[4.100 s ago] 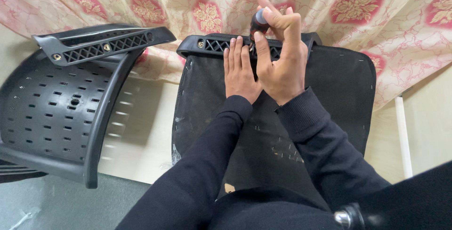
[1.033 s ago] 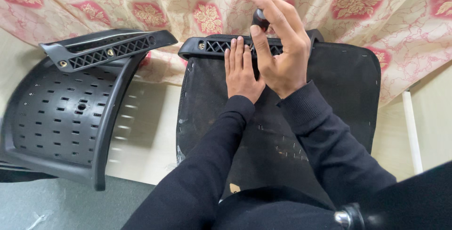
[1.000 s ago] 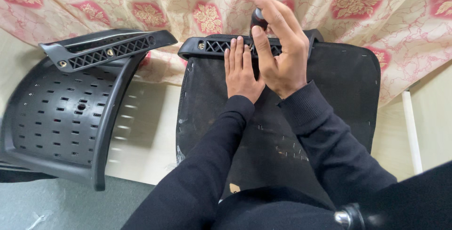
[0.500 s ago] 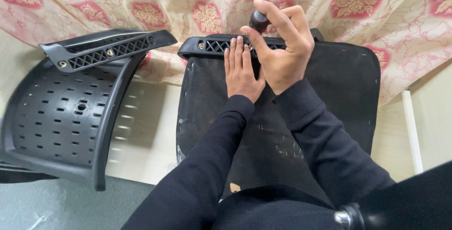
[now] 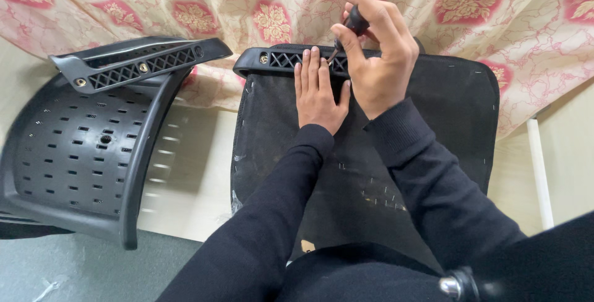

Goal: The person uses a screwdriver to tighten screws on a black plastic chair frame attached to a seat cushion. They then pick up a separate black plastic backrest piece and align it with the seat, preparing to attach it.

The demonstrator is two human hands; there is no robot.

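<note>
No packages, labels, signs or screens show anywhere in this view.

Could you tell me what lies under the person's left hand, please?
The left hand lies flat on the black fabric-covered chair panel, fingertips at its lattice plastic bar. The fabric beneath the palm is covered, as is the screwdriver tip beside it.
</note>
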